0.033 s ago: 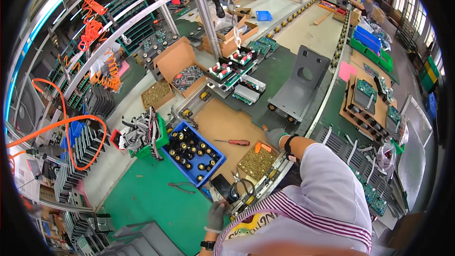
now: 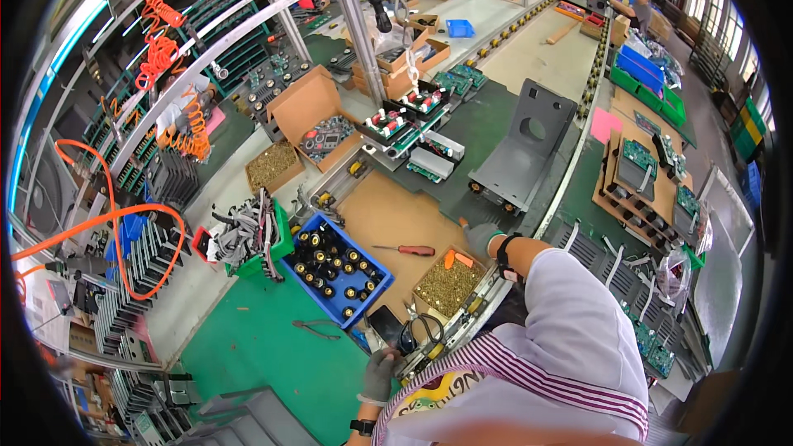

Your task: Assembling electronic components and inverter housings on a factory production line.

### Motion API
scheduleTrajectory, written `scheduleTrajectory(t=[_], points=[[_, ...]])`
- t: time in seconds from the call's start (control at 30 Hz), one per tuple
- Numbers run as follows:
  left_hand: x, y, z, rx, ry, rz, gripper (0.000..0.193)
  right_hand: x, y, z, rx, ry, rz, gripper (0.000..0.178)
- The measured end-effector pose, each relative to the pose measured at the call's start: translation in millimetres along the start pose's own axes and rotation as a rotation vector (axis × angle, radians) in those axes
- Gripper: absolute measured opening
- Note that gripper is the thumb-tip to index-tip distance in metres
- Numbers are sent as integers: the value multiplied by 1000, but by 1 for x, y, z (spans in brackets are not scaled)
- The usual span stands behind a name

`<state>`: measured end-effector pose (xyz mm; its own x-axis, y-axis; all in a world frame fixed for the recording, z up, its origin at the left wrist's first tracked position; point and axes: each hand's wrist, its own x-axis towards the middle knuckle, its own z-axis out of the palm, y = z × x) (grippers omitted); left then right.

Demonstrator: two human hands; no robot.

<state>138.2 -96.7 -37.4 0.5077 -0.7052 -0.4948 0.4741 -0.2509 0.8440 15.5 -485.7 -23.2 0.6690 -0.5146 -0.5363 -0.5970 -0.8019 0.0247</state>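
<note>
My right hand (image 2: 481, 241), in a grey glove with bare fingertips, rests at the edge of the brown board (image 2: 376, 202). One finger stretches forward, and no held thing shows. Ahead of it stands a grey metal housing (image 2: 524, 144) with a round hole in its upright panel. My left hand (image 2: 379, 375), also gloved, lies low by the bench rail, close to a black phone-like slab (image 2: 387, 326) and black-handled scissors (image 2: 421, 329); its fingers are partly hidden. Between the hands sits a box of small brass-coloured screws (image 2: 446, 285) with two orange pieces on top. A red-handled screwdriver (image 2: 415, 250) lies beyond.
A blue bin (image 2: 347, 314) holds black parts with brass centres. Pliers (image 2: 316, 329) lie on the green mat (image 2: 264, 343). A green bin (image 2: 283, 231) holds grey cables. Circuit modules (image 2: 429, 163) stand behind. Stacked boards (image 2: 638, 157) are at right; orange air hoses (image 2: 107, 219) hang left.
</note>
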Motion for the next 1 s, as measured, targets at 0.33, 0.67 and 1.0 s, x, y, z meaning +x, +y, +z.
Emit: scheduleTrajectory(t=[0.33, 0.67, 1.0], points=[[60, -12, 52, 360, -48, -55, 27, 83, 173, 3, 138, 25, 251, 52], [44, 7, 88, 542, -22, -270, 35, 127, 272, -45, 177, 418, 391, 26], [22, 20, 96, 255, -212, -155, 22, -40, 176, -167, 55, 452, 146, 27]])
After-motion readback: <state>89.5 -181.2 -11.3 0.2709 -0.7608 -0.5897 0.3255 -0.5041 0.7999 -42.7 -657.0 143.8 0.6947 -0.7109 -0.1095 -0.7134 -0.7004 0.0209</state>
